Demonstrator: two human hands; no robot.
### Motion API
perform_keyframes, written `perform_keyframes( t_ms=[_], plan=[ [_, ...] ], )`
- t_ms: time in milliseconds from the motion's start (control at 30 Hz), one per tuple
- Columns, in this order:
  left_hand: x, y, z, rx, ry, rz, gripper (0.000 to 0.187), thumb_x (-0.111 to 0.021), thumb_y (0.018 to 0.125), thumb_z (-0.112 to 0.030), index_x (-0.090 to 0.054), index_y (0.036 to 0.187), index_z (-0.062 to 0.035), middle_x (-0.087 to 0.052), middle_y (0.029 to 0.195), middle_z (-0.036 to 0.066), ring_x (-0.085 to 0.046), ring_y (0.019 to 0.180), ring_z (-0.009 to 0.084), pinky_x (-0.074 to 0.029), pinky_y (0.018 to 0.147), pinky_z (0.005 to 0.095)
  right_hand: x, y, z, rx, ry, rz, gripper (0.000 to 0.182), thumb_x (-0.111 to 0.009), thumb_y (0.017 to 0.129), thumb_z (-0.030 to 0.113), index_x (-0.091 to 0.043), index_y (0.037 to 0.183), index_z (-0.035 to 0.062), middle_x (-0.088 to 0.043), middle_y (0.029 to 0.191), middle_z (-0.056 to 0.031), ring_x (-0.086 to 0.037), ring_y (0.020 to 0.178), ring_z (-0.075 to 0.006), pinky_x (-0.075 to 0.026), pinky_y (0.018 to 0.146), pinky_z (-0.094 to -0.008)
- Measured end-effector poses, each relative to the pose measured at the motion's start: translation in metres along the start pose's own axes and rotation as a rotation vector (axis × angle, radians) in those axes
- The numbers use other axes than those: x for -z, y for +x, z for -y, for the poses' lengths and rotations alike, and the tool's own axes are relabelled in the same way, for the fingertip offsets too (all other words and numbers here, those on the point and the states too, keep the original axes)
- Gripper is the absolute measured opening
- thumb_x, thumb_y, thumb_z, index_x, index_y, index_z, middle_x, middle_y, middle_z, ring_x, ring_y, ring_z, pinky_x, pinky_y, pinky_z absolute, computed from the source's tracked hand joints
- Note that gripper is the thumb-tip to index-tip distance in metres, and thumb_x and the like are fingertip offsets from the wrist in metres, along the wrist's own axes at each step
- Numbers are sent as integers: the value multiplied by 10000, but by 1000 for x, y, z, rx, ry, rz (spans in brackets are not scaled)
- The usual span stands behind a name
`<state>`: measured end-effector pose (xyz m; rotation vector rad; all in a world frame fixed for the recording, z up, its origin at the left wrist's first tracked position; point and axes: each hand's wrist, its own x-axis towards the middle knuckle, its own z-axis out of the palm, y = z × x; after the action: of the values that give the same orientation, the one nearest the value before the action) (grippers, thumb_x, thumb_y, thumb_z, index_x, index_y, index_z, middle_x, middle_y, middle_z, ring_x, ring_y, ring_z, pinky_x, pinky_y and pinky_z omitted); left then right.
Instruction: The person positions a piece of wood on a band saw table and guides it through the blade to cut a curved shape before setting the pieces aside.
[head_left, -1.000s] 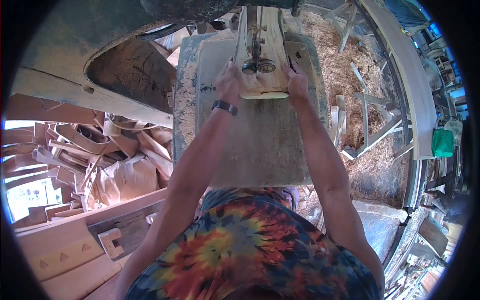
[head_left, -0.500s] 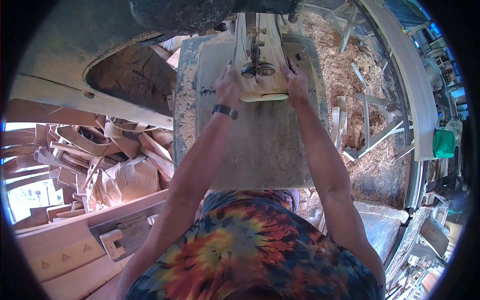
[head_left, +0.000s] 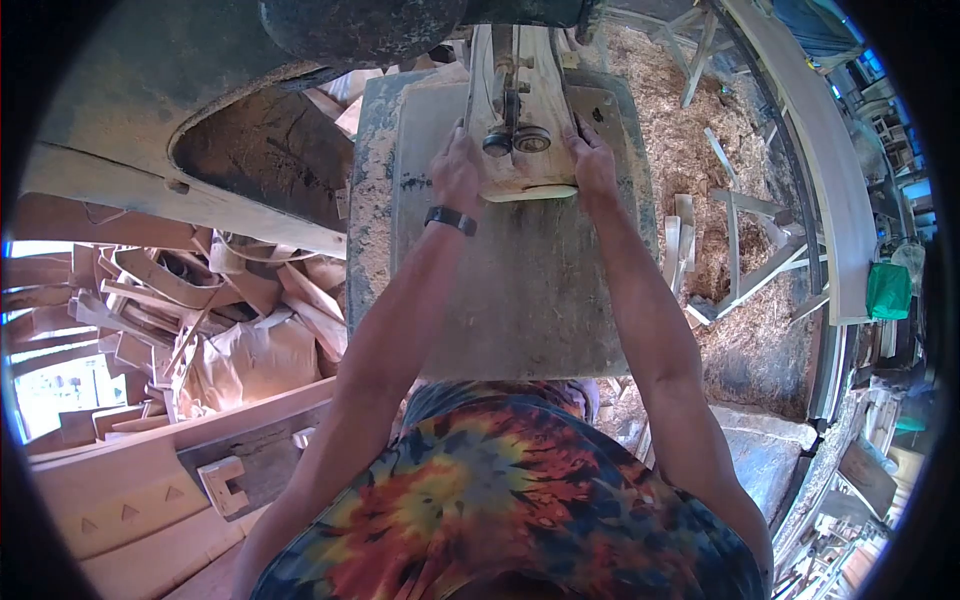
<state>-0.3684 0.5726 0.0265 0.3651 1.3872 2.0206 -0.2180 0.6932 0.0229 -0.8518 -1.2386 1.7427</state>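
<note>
A pale wooden board (head_left: 525, 178) lies flat on the worn metal table (head_left: 510, 300) of a large band saw. Its long sides run away from me, and a gap divides its far part in two. My left hand (head_left: 456, 172) grips the left edge, fingers pointing forward. On the opposite edge, my right hand (head_left: 592, 165) holds on with the thumb side against the wood. Between the hands, the saw's blade guide (head_left: 517, 138), with two round metal wheels, sits just over the board. The blade itself is hard to make out.
The saw's heavy frame (head_left: 110, 190) fills the upper left. Below it is a pile of wood offcuts (head_left: 190, 310). Sawdust (head_left: 760, 350) and wooden trestles (head_left: 760, 280) cover the floor at right, beside a long plank (head_left: 810, 130). A green bag (head_left: 888, 291) is at far right.
</note>
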Motion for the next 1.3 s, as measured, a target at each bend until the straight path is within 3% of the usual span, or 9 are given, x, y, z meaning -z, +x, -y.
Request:
perform_keyframes(
  t_ms=[567, 633, 733, 1300],
  plan=[
    [-1, 7, 5, 28, -83, 12, 459, -471, 1071, -258, -485, 1454, -5, -566, 1409, 124, -571, 1238, 209, -480, 1030, 333, 2, 9, -7, 25, 25, 15, 465, -594, 994, 102, -502, 1421, -56, -641, 1247, -101, -601, 1098, -152, -473, 955, -260],
    [-1, 8, 6, 23, -125, 18, 457, -486, 1059, -233, -499, 1441, 18, -629, 1286, 87, -599, 1115, 154, -466, 963, 278, 4, 13, -10, 27, 63, 19, 464, -594, 993, 101, -503, 1419, -60, -640, 1249, -103, -602, 1101, -155, -469, 964, -260],
    [0, 8, 5, 8, -82, 44, 453, -447, 1076, -255, -482, 1462, -20, -566, 1408, 123, -561, 1248, 213, -479, 1033, 342, 7, 17, -13, 37, -53, 37, 463, -585, 999, 100, -495, 1421, -67, -633, 1266, -108, -597, 1116, -162, -466, 981, -263],
    [2, 17, 11, 36, -58, 12, 464, -507, 1064, -290, -500, 1448, -28, -590, 1358, 95, -600, 1168, 177, -516, 982, 325, 3, 13, -5, 55, -112, 12, 451, -597, 1003, 144, -527, 1397, -63, -645, 1256, -113, -589, 1112, -160, -453, 990, -284]
  ],
)
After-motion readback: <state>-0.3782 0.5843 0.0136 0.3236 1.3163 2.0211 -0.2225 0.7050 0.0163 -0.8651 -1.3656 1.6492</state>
